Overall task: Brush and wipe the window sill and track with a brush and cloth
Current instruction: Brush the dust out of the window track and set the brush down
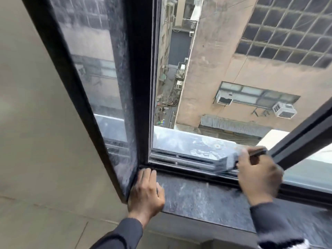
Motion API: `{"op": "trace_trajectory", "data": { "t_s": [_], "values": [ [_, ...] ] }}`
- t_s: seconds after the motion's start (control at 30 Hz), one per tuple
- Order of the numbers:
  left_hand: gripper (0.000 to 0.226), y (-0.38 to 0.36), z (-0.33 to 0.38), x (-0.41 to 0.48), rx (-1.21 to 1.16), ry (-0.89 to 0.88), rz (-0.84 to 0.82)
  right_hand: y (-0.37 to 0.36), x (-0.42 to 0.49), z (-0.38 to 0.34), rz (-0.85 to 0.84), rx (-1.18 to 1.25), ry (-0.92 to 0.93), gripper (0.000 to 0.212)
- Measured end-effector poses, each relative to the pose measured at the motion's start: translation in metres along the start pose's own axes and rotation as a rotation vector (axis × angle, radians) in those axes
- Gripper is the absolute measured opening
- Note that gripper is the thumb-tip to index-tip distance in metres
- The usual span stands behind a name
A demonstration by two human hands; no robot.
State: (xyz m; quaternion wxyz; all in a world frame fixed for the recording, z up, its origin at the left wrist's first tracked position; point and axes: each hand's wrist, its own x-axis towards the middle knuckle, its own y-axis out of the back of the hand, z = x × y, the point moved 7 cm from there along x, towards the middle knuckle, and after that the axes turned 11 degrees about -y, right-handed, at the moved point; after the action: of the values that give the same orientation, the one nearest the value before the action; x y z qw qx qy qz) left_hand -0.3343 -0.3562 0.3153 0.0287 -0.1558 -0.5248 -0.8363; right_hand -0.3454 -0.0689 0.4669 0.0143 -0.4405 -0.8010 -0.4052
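Observation:
A dark speckled stone window sill (203,196) runs along the bottom of an open window. Behind it lies the metal track (181,161) with its grooves. My right hand (258,177) is shut on a brush (228,161), whose dark handle sticks out to the right and whose blurred bristles touch the track. My left hand (145,192) rests flat on the sill's left end, fingers against the dark window frame (142,97). No cloth shows in view.
A dusty glass pane (100,72) stands at the left, a second dark sash (303,139) at the right. Beyond the track are a stained outer ledge (190,142) and a deep drop to an alley between buildings. A beige wall (32,123) fills the left.

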Motion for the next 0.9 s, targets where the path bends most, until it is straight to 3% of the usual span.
{"op": "trace_trajectory", "data": {
  "t_s": [0.1, 0.27, 0.37, 0.43, 0.53, 0.63, 0.7, 0.77, 0.9],
  "values": [
    [0.016, 0.000, 0.000, -0.001, -0.011, 0.000, 0.010, 0.021, 0.019, -0.002, 0.072, -0.053, 0.054, 0.014],
    [0.016, 0.005, 0.002, -0.001, -0.035, -0.016, 0.048, -0.060, -0.059, -0.062, -0.352, 0.077, -0.015, 0.013],
    [0.034, 0.004, 0.000, -0.006, -0.005, -0.066, 0.027, -0.091, -0.094, -0.081, -0.427, 0.389, -0.146, 0.013],
    [0.048, 0.001, -0.001, -0.008, 0.039, -0.108, -0.013, -0.098, -0.084, -0.058, -0.445, 0.404, -0.285, 0.015],
    [0.053, -0.005, -0.001, -0.008, 0.081, -0.124, -0.061, -0.064, -0.038, -0.006, -0.325, 0.161, -0.298, 0.018],
    [0.054, -0.006, 0.003, -0.007, 0.100, -0.136, -0.072, -0.001, 0.013, 0.020, -0.141, -0.046, -0.165, 0.021],
    [0.054, -0.006, 0.004, -0.006, 0.092, -0.140, -0.077, 0.035, 0.033, 0.015, 0.018, -0.031, -0.064, 0.016],
    [0.053, -0.005, 0.005, -0.006, 0.084, -0.144, -0.077, 0.043, 0.028, -0.003, 0.064, 0.008, -0.022, 0.015],
    [0.053, -0.001, 0.005, -0.008, 0.073, -0.147, -0.085, -0.035, -0.037, -0.053, -0.346, -0.043, -0.017, 0.010]
  ]
}}
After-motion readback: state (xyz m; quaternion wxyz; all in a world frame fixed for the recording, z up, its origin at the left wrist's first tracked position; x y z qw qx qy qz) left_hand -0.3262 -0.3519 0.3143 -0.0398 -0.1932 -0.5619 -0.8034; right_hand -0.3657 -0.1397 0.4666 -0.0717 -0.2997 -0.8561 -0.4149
